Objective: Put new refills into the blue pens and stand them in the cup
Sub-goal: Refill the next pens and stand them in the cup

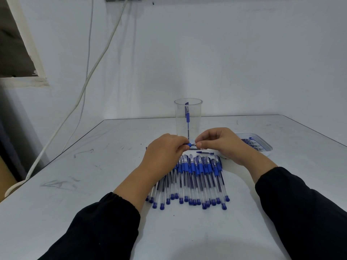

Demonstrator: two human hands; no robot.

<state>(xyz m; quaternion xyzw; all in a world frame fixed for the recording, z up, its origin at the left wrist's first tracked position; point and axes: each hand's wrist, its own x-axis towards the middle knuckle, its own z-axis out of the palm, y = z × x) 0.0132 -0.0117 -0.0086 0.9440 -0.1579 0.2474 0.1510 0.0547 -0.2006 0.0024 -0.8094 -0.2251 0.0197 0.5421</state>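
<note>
Nearest on the worktop [93, 184], a row of pens [189, 181] lies untouched below both wrists; just beyond, left hand [165, 149] and right hand [219, 142] pinch one pen [193, 144] between them, apparently being screwed together or apart. Next likely needs a steady twist; cup [188, 119], one pen inside, stands just behind; tray [262, 145] right.

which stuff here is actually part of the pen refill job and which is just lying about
Part of the job:
- pen held in left hand and right hand
- row of pens
- clear cup, one pen inside
- tray of refills
- loose cap

Just lying about:
- white cables on the wall
</note>
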